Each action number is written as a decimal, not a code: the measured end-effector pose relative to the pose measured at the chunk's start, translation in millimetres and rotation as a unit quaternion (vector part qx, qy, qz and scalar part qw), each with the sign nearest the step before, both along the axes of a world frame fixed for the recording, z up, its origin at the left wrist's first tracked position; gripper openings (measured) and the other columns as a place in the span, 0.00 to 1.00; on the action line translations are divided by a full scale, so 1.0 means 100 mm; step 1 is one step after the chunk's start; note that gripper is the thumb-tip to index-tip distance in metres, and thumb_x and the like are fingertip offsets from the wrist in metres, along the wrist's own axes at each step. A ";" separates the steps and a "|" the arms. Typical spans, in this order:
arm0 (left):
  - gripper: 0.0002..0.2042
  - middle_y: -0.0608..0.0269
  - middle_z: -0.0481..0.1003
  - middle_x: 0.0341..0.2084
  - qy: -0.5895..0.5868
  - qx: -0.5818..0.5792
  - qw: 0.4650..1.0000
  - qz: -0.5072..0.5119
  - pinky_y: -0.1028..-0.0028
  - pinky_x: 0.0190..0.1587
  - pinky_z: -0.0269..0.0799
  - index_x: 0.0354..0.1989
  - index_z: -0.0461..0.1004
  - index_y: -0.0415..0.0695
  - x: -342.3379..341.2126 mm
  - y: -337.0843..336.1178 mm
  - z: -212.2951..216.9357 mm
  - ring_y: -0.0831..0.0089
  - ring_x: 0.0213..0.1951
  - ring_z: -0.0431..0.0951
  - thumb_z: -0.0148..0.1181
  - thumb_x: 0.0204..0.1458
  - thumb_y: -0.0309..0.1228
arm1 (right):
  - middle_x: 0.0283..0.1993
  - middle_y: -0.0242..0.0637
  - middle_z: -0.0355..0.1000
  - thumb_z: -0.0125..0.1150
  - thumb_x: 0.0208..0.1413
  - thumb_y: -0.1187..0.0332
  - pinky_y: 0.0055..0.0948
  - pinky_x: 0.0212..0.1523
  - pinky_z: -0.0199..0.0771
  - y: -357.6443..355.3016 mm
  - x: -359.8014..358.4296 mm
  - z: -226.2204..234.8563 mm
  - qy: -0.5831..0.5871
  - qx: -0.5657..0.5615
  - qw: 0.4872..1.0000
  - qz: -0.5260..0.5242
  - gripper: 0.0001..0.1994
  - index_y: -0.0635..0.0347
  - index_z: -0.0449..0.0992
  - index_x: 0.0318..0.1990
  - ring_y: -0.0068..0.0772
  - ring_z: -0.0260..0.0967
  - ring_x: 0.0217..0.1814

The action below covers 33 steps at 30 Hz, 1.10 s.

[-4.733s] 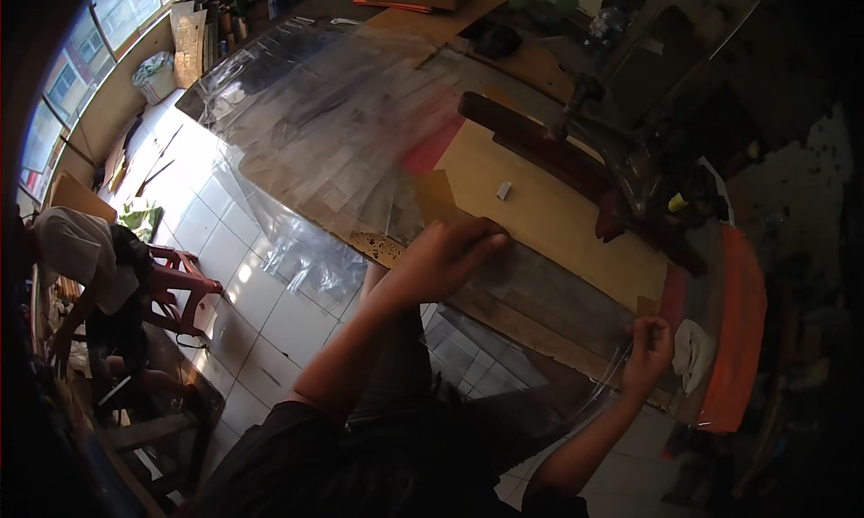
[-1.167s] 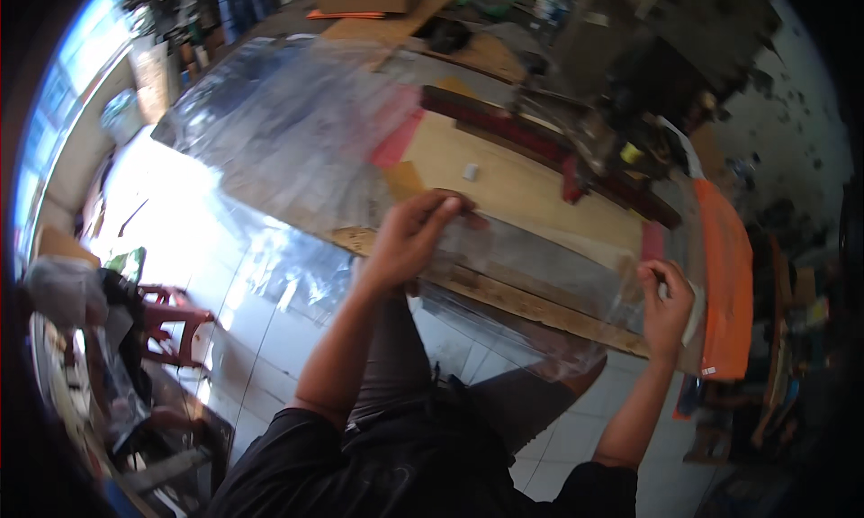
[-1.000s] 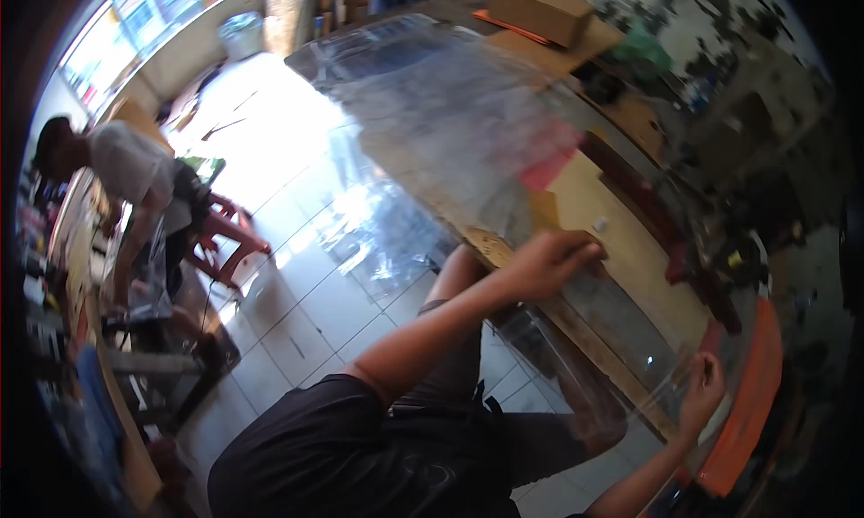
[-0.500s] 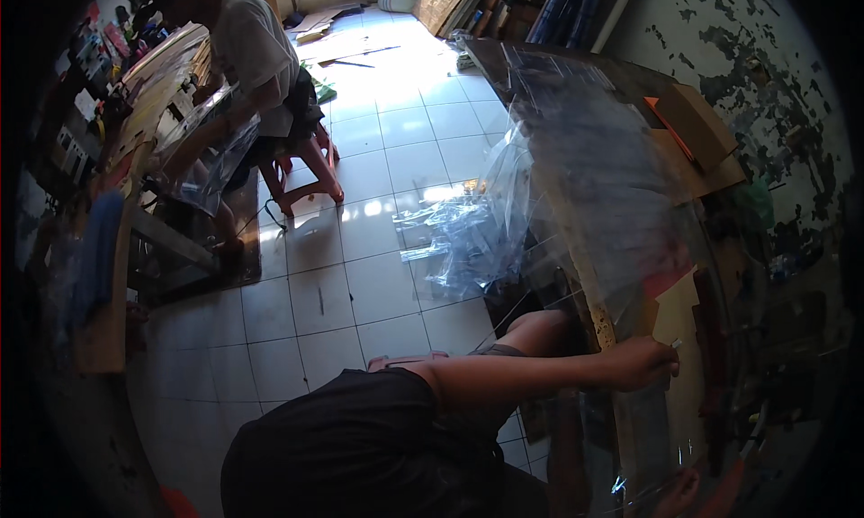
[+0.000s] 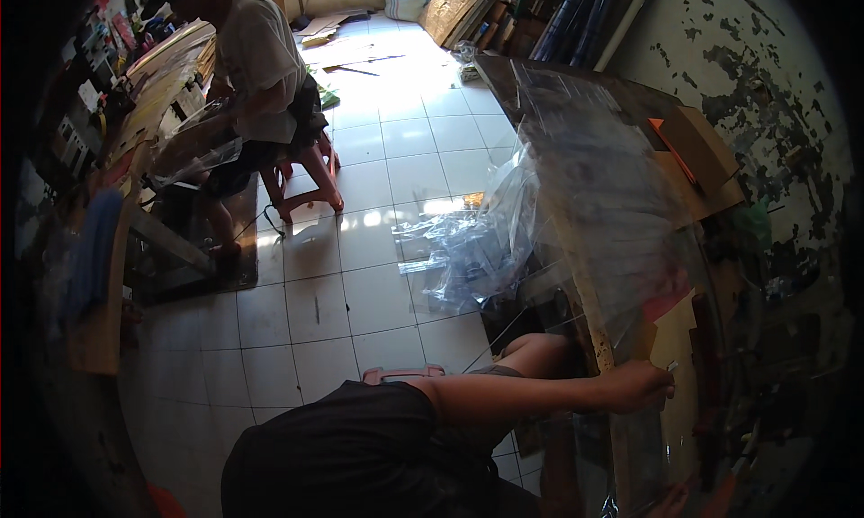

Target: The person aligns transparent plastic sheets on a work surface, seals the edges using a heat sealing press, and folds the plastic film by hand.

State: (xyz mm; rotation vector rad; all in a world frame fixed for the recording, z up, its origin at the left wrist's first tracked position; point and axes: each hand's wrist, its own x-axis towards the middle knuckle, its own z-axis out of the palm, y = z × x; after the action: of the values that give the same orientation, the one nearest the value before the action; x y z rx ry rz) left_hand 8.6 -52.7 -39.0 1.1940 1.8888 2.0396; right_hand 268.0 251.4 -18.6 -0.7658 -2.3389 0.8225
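The view has swung left. About a second ago it looked down on both hands; now it shows mostly the floor (image 5: 373, 293) and a co-worker (image 5: 261, 54) at a red stool (image 5: 317, 180). Both hands are low on the right side. The left hand (image 5: 637, 387) is over the near edge of the worktop (image 5: 587, 306), by the yellow board (image 5: 682, 347) and a white bit (image 5: 672, 366). Its grip looks closed, fingers bunched, and seems to pinch the clear sheet (image 5: 641, 441). The sheet is just below that hand and seems to run toward the right hand (image 5: 671, 500). That one is dark and nearly cut off, so I cannot tell its grip. The left hand has barely moved, so the work looks paused, and the sheet is harder to watch.
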 end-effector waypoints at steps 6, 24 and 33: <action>0.14 0.45 0.81 0.33 0.013 0.006 1.000 0.028 0.53 0.42 0.76 0.44 0.79 0.39 -0.01 0.02 -0.05 0.46 0.39 0.83 0.53 0.67 0.37 | 0.40 0.36 0.72 0.55 0.73 0.58 0.30 0.52 0.67 0.39 0.07 -0.29 0.020 -0.037 0.998 0.035 0.17 0.66 0.74 0.47 0.28 0.67 0.44; 0.14 0.50 0.84 0.39 0.009 -0.067 0.998 -0.009 0.61 0.47 0.78 0.48 0.80 0.38 -0.02 0.01 0.12 0.54 0.43 0.85 0.52 0.69 0.35 | 0.37 0.29 0.70 0.59 0.71 0.59 0.24 0.47 0.64 0.21 0.17 -0.24 0.096 -0.156 0.983 0.032 0.13 0.62 0.75 0.45 0.21 0.65 0.41; 0.15 0.49 0.84 0.40 -0.002 -0.095 0.995 -0.018 0.63 0.49 0.78 0.49 0.80 0.37 -0.01 0.00 0.16 0.57 0.45 0.85 0.49 0.71 0.35 | 0.36 0.27 0.68 0.59 0.70 0.63 0.22 0.45 0.62 0.07 0.21 -0.14 0.074 -0.173 0.978 0.089 0.10 0.62 0.74 0.43 0.20 0.64 0.40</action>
State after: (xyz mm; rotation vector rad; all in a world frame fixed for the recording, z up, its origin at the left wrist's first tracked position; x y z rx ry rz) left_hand 7.5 -53.0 -22.9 1.1665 1.9921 1.7952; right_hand 288.6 258.3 -32.7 -0.6120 -2.1782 1.3435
